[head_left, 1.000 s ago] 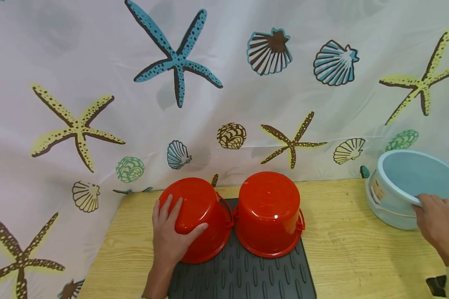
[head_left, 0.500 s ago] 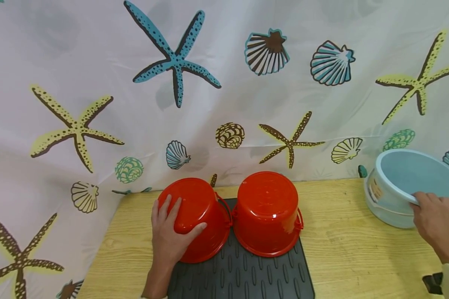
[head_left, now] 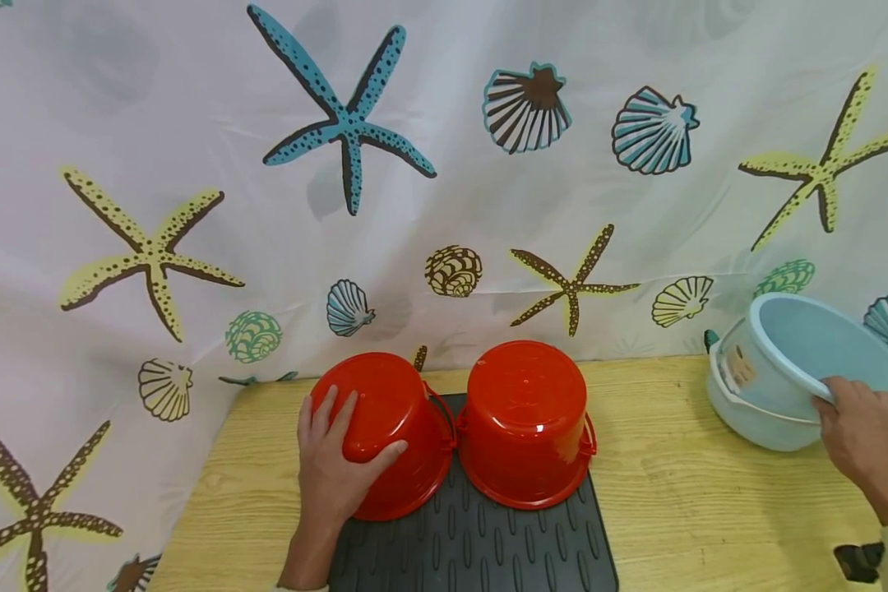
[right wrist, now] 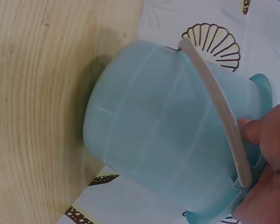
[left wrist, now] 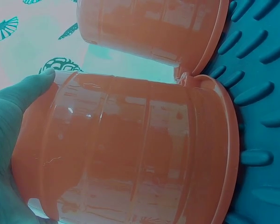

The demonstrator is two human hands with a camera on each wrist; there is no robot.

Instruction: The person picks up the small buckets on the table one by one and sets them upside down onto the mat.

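Two red buckets stand upside down side by side on a dark mat in the head view. My left hand [head_left: 333,473] rests with spread fingers on the base of the left red bucket [head_left: 395,399], its thumb along the side. Beside it, the right red bucket [head_left: 525,419] is untouched. At the far right, my right hand [head_left: 866,440] grips the near rim of a light blue bucket [head_left: 773,378], which tilts with its mouth facing up and right. Its pale handle [right wrist: 219,102] hangs across the side in the right wrist view, close to my thumb.
The dark ribbed mat [head_left: 488,551] lies on a wood-grain table [head_left: 673,469]. A white curtain [head_left: 481,197] printed with starfish and shells hangs behind the table and down its left side. A dark object [head_left: 858,562] shows by my right sleeve.
The light blue bucket has shifted slightly left and tilts more, with its handle more in sight. My left hand and both red buckets have stayed put.
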